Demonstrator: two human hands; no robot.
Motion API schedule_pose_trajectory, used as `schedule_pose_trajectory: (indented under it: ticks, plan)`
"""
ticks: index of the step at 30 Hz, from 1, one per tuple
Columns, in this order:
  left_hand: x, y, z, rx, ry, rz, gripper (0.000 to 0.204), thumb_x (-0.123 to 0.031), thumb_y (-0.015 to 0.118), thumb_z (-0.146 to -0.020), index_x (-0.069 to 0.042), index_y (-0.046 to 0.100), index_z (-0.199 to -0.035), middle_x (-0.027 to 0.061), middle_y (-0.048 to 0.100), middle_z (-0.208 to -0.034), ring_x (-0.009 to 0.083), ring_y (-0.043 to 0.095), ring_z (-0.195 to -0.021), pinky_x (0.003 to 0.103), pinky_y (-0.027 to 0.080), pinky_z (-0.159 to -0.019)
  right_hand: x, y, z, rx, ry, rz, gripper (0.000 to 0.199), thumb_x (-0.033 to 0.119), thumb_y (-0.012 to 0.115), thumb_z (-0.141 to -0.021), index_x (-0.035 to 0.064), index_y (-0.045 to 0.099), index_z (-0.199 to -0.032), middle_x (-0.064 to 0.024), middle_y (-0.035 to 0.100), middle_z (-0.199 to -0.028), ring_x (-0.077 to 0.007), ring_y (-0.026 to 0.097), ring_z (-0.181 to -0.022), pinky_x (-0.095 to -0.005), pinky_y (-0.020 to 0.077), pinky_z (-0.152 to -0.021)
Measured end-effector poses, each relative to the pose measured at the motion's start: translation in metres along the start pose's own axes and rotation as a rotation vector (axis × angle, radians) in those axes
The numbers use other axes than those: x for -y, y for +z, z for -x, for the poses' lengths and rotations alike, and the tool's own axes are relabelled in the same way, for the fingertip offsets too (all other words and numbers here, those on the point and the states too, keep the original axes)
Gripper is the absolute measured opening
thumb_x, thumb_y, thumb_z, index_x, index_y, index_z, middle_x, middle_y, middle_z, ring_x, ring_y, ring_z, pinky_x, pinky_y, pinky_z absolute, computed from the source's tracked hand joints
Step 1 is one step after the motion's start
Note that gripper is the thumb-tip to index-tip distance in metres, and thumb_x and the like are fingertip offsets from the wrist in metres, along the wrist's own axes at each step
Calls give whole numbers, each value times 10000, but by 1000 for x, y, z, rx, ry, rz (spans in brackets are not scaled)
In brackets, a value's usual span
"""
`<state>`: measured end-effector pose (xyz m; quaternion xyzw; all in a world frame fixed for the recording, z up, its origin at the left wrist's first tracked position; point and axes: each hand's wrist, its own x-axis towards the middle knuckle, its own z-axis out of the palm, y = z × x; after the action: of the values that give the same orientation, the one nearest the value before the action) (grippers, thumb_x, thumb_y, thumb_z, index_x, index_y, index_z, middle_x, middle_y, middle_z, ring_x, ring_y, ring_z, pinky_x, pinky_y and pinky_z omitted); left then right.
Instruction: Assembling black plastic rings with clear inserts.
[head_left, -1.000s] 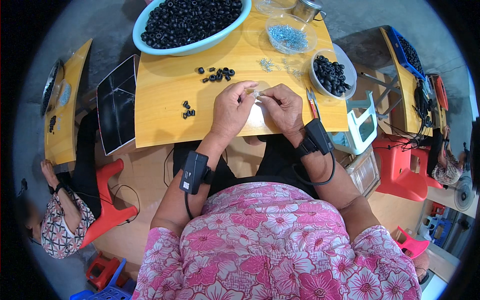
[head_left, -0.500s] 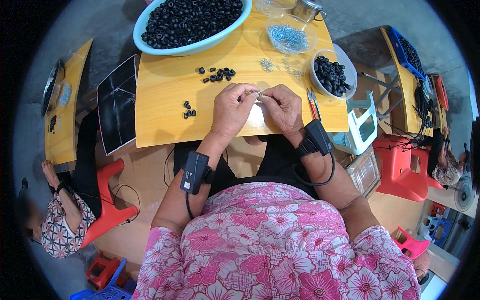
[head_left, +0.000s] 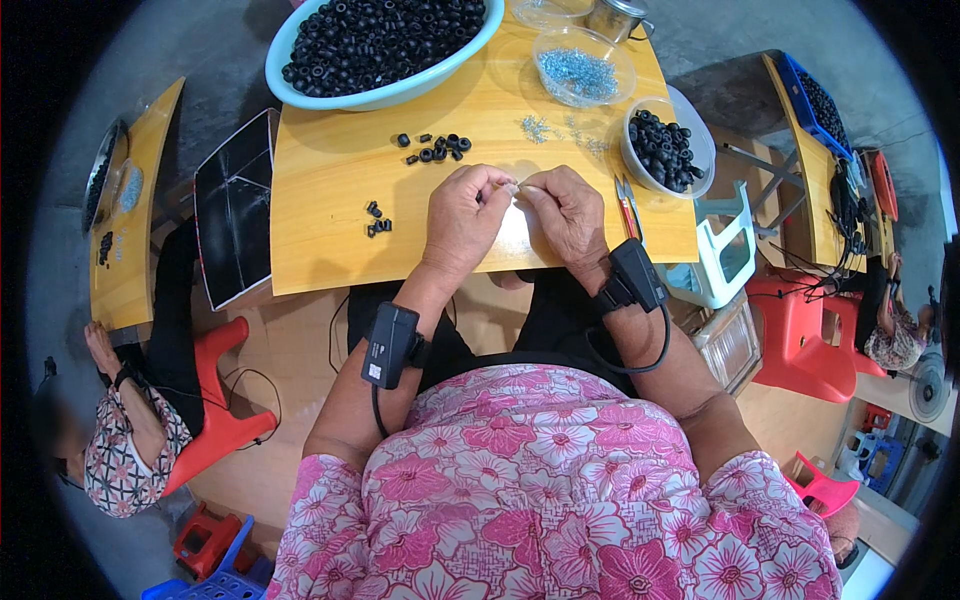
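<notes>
Above the near edge of the yellow wooden table [head_left: 330,250], my two hands meet with their fingertips pinched together. My left hand [head_left: 466,215] is closed, and a bit of something black shows between its fingers. Thumb and forefinger of my right hand [head_left: 567,210] press together at the same spot; what they pinch is too small to make out. Left of my hands lie small black ring-shaped parts [head_left: 440,150] and another little cluster of black parts [head_left: 378,222]. Small silvery metal pieces [head_left: 536,129] are scattered beyond my fingers.
A light-blue basin [head_left: 400,97] heaped with black parts stands at the far left. Farther right are a clear tub [head_left: 583,75] of silvery pieces and a tub of black parts [head_left: 662,150]. Red-handled tweezers or snips [head_left: 628,210] lie near the right edge. Another person [head_left: 130,430] sits at left.
My hands stay in nearly the same place, with only a slight shift of the fingertips. The things on the table have not moved.
</notes>
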<state>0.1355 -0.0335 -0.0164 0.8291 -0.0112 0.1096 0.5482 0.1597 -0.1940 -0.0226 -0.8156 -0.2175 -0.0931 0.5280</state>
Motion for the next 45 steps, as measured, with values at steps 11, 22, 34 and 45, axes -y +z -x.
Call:
schedule_pose_trajectory:
  ticks: [11, 22, 34, 45]
  plan:
    - [3, 0, 0, 4, 39, -14, 87, -74, 653, -841, 0, 661, -887, 57, 572, -703, 125, 516, -630, 269, 440, -602, 0, 1, 2, -44, 42, -11, 59, 44, 689, -791, 15, 690, -843, -115, 599, -732, -215, 583, -641, -304, 456, -588]
    - [3, -1, -1, 32, 37, -19, 105, -83, 649, -843, 11, 647, -889, 79, 589, -731, 156, 545, -658, 289, 457, -635, -1, 1, 2, -60, 43, -29, 72, 24, 698, -766, 19, 694, -837, -105, 605, -737, -202, 586, -647, -291, 459, -590]
    - [4, 0, -1, 51, 58, -52, 90, -73, 644, -830, 3, 631, -878, 93, 571, -734, 190, 542, -648, 307, 454, -624, -6, 3, 3, -74, 65, -50, 68, 10, 669, -767, 16, 683, -834, -108, 616, -741, -200, 604, -666, -292, 473, -609]
    - [5, 0, -1, 47, 52, 13, 94, -79, 635, -821, -3, 623, -876, 114, 595, -762, 246, 573, -682, 349, 474, -646, -4, 2, 2, -44, 58, -77, 77, 40, 670, -788, 17, 684, -861, -117, 613, -752, -212, 599, -670, -302, 472, -614]
